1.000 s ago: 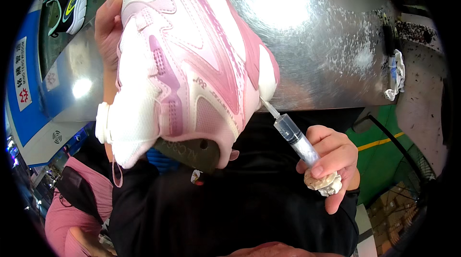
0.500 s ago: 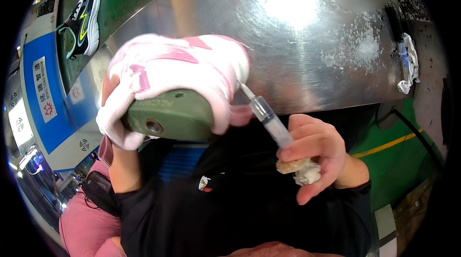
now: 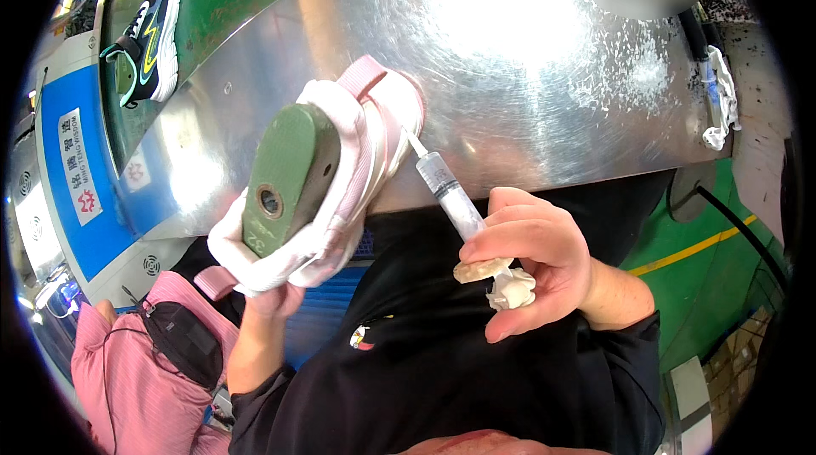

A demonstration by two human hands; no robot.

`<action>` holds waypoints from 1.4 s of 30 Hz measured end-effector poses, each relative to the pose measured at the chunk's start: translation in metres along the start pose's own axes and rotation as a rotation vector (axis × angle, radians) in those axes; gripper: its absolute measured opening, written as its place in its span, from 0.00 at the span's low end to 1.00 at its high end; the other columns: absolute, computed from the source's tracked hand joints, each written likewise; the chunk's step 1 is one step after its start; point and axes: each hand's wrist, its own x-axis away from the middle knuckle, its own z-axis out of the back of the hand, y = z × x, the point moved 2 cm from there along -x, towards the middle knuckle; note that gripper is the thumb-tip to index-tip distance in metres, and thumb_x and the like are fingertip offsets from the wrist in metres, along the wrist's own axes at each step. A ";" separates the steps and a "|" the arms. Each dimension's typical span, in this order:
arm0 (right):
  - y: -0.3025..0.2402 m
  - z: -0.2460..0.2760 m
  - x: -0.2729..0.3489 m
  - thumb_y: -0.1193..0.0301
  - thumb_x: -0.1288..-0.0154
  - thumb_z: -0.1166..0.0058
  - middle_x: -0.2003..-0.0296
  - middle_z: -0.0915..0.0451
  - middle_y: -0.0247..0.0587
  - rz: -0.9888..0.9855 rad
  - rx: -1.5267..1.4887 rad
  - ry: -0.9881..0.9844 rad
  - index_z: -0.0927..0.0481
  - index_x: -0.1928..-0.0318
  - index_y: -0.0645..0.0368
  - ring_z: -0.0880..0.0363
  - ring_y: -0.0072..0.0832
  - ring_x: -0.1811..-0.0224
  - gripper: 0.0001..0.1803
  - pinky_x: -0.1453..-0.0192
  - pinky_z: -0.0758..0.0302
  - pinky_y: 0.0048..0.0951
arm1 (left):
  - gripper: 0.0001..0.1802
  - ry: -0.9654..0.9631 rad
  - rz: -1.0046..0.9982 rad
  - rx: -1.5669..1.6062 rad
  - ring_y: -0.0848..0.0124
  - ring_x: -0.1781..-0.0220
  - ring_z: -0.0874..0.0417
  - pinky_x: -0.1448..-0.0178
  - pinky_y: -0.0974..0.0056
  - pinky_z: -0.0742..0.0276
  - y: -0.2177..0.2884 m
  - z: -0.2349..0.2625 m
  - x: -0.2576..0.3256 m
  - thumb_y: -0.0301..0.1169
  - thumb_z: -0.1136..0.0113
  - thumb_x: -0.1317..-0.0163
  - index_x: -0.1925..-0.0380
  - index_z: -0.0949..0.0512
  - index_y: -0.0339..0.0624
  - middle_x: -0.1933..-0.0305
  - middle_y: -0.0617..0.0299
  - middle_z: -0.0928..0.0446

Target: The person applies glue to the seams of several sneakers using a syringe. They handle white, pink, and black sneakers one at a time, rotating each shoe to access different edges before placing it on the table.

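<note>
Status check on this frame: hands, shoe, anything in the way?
Left hand grips pink shoe, green last showing. Right hand holds syringe, tip at the shoe's edge. Nothing between them.

The pink and white shoe [image 3: 340,174] now lies turned in the left hand [image 3: 272,293], its upper facing away and the green last [image 3: 285,179] in its opening facing the camera, where a second ago the upper filled the view. The syringe [image 3: 446,191] in the right hand [image 3: 535,259] now touches the shoe's far side, and the shoe sits lower, over the steel table [image 3: 527,72]
</note>
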 end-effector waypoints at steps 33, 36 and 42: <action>-0.121 0.000 0.009 0.49 0.64 0.25 0.72 0.18 0.36 -0.477 0.051 -0.205 0.18 0.60 0.56 0.36 0.21 0.79 0.32 0.75 0.46 0.22 | 0.24 -1.011 0.600 0.573 0.61 0.40 0.28 0.35 0.57 0.35 -0.063 -0.099 0.005 0.22 0.46 0.42 0.43 0.32 0.37 0.45 0.55 0.28; -0.135 0.001 0.011 0.49 0.64 0.25 0.72 0.18 0.36 -0.462 0.150 -0.238 0.18 0.61 0.56 0.37 0.21 0.79 0.32 0.75 0.45 0.23 | 0.20 -1.071 0.588 0.559 0.61 0.42 0.26 0.36 0.58 0.32 -0.056 -0.110 0.002 0.20 0.48 0.39 0.45 0.31 0.35 0.46 0.53 0.26; -0.155 -0.003 0.008 0.57 0.58 0.27 0.68 0.17 0.34 -0.425 0.323 -0.244 0.20 0.58 0.63 0.34 0.23 0.80 0.29 0.75 0.45 0.24 | 0.21 -1.224 0.452 0.717 0.58 0.38 0.29 0.32 0.54 0.35 -0.059 -0.145 -0.008 0.20 0.50 0.37 0.42 0.33 0.36 0.42 0.51 0.29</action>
